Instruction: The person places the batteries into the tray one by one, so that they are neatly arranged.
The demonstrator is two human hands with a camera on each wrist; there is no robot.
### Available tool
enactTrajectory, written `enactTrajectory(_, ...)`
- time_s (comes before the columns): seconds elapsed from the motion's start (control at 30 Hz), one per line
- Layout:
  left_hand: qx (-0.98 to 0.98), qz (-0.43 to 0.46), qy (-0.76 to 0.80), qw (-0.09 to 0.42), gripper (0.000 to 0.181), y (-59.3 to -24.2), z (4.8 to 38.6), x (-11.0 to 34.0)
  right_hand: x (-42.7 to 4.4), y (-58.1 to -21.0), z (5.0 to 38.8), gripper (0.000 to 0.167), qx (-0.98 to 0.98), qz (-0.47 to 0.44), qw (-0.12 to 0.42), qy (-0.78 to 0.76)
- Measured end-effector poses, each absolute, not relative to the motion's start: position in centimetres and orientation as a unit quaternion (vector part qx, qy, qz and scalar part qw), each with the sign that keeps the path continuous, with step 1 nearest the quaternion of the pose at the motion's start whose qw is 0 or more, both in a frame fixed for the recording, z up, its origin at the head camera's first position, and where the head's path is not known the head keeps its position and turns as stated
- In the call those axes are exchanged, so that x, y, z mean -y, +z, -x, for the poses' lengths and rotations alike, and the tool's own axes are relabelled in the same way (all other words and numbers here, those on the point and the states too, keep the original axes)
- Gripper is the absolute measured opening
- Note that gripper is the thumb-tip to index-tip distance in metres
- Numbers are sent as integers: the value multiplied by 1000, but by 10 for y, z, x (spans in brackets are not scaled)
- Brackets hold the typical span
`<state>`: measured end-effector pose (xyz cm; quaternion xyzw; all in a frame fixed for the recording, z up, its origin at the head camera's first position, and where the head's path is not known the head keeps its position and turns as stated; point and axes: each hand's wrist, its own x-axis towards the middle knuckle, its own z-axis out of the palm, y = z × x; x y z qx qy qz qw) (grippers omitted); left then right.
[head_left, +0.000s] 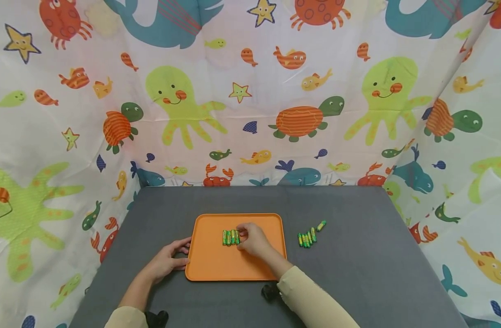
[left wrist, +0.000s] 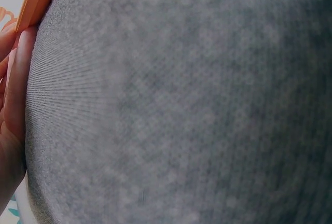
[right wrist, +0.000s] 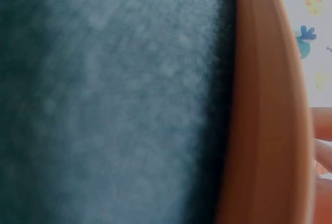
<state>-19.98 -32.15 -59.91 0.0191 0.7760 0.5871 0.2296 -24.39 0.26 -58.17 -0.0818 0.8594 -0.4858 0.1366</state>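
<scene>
- Got a row of small, shiny green-and-yellow cylinders point(head_left: 228, 238) on the rectangular orange tray point(head_left: 217, 269), plus a loose bunch point(head_left: 306, 239) right of it on the grey cloth-covered table point(head_left: 336, 273).
- Probably light, stiff, a bit slippery, likely to roll; best pinched by both ends.
- Pinches the row's rightmost one, looks like, with the right hand point(head_left: 255, 240), thumb and fingers curled in.
- Touches the tray's left rim with the left hand point(head_left: 168, 259), fingers apart.
- Can't read labels; can't spot cylinders in either wrist view.

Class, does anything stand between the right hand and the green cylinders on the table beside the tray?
Only the orange tray's raised right rim lies between the right hand and those cylinders; nothing else visible.
</scene>
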Motion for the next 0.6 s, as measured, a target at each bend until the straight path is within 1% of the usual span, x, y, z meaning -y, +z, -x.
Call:
enactTrajectory(0.23,-771,-6,592,235,74,-600,200,321,-9,-578,240,64,-851,86,135,-500)
enactTrajectory(0.43,-770,-13,592,238,74,-598,198,320,-23,-567,240,60,-853,98,108,-502)
enactTrajectory(0.6,-769,-9,595,236,73,-599,197,318,-38,-555,239,60,-850,101,93,-508)
